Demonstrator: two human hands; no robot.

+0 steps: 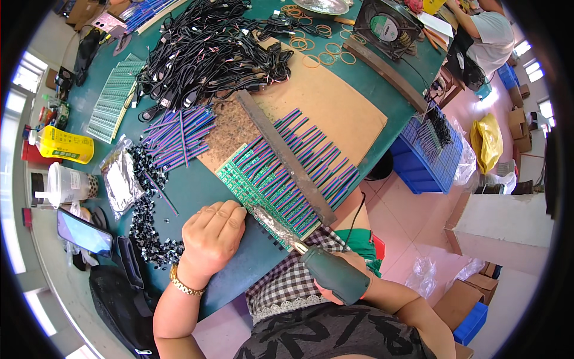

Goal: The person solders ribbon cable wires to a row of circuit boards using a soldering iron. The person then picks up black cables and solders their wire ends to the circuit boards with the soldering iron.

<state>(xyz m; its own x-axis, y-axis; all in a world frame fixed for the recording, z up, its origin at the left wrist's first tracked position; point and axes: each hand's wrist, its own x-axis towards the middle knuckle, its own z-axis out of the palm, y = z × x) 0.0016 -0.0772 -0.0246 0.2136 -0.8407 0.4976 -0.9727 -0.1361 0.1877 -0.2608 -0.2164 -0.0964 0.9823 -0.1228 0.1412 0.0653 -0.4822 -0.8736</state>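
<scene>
My right hand (356, 262) is wrapped round the dark green handle of a soldering iron (336, 276). Its broad metal tip lies over the near edge of a green circuit board panel (244, 182). Flat strips of purple, blue and black ribbon wire (335, 179) stretch from the panel in a row, with a dark metal bar (286, 157) lying across them. At the panel's near left corner rests my left hand (214, 233), fingers curled; whatever they may hold is hidden. A brown board (353, 113) lies beneath the panel and wires.
Small black connectors (143, 224) lie left of my left hand, beside loose ribbon wires (179, 140). Beyond are a heap of black cables (203, 54), rubber bands (327, 58) and a fan (382, 29). A phone (85, 232) leans at left. A blue crate (421, 164) stands at right.
</scene>
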